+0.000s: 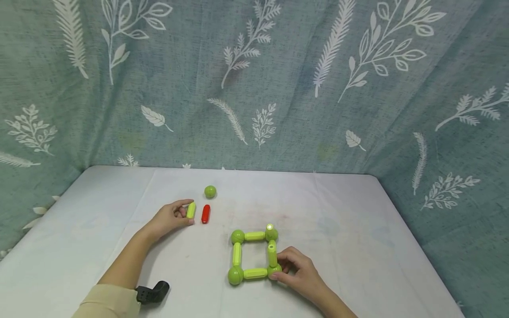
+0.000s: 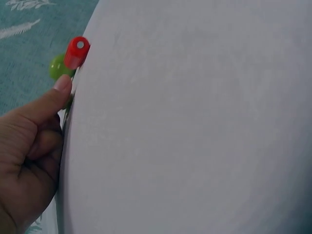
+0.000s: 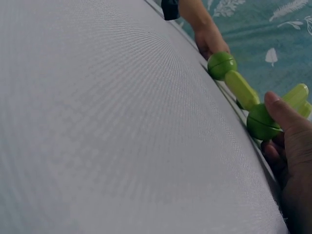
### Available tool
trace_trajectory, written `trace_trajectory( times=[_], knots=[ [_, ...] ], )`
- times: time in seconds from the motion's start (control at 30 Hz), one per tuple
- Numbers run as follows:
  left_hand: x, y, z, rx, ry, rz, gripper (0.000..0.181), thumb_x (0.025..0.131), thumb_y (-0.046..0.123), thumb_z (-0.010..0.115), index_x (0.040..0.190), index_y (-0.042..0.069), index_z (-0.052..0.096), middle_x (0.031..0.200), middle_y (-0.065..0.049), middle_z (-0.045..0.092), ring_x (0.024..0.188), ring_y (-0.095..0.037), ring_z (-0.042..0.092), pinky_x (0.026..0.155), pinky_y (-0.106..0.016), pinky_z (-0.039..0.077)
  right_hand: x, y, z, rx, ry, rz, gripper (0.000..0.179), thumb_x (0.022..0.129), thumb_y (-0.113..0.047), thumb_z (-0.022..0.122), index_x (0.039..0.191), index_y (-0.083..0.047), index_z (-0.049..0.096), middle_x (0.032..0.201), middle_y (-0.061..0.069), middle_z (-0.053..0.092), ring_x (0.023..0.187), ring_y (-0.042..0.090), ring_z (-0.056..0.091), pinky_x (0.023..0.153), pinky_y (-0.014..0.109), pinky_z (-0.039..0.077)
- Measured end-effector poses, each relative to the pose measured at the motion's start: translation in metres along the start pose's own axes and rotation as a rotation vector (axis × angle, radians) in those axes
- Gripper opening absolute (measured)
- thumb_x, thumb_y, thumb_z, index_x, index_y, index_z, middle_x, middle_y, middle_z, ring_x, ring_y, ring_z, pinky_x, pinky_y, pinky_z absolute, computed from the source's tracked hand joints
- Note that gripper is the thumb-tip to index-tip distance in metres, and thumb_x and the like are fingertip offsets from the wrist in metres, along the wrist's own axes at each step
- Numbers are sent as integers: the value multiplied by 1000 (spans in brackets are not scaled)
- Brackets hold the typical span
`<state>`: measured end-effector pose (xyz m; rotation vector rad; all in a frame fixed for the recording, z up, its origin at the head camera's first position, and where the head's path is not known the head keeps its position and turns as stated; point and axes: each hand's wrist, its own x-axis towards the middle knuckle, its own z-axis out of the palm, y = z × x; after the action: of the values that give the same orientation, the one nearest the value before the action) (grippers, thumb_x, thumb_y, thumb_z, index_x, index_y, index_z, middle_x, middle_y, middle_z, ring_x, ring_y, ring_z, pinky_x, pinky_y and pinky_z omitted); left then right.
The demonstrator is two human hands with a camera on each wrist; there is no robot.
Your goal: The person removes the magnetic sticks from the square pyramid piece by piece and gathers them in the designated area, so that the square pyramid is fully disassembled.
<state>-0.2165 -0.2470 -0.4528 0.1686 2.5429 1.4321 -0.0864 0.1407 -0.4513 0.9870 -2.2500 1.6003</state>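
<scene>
Your left grip (image 1: 171,218) pinches a lime-green plastic stick (image 1: 191,210), beside a red plastic stick (image 1: 205,214) on the white desk (image 1: 338,212). Your right grip (image 1: 300,269) holds a green plastic ball (image 3: 260,124) at the near right corner of a green stick-and-ball square (image 1: 254,274).

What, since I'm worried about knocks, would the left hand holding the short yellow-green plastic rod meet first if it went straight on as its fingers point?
The left hand would probably meet the short red plastic rod first, judging by the head view, though depth there is unclear.
</scene>
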Motion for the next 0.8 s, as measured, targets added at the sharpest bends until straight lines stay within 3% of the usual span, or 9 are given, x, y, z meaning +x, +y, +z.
trace_trajectory(
  times=[0.17, 0.53, 0.67, 0.8],
  knots=[
    [-1, -1, -4, -29, -21, -63, 74, 77, 19, 79, 140, 5, 42, 90, -5, 45, 76, -12, 43, 64, -22, 40, 0, 2, 0, 5, -1, -25, 29, 71, 5, 77, 96, 0, 63, 83, 8, 58, 67, 16, 55, 57, 24, 51],
    [-3, -1, -5, -78, -13, -59, 77, 77, 14, 78, 141, 0, 38, 92, -6, 46, 74, -10, 45, 65, -21, 43, 0, 2, -1, 6, -6, -31, 30, 70, 6, 78, 95, 1, 62, 83, 9, 58, 66, 17, 55, 56, 25, 51],
    [-5, 0, -4, -64, 16, -47, 76, 78, 15, 77, 141, -1, 37, 92, -6, 48, 76, -9, 47, 67, -21, 44, 0, 3, -1, 4, -1, -32, 30, 70, 5, 78, 96, 1, 62, 84, 8, 58, 67, 16, 55, 57, 24, 51],
    [-12, -2, 1, -72, 93, -36, 74, 80, 21, 77, 141, 1, 39, 93, -4, 49, 75, -6, 46, 67, -18, 43, 0, 4, -1, 11, -1, -33, 30, 70, 5, 78, 96, 1, 63, 84, 9, 58, 67, 17, 55, 57, 24, 51]
  ],
)
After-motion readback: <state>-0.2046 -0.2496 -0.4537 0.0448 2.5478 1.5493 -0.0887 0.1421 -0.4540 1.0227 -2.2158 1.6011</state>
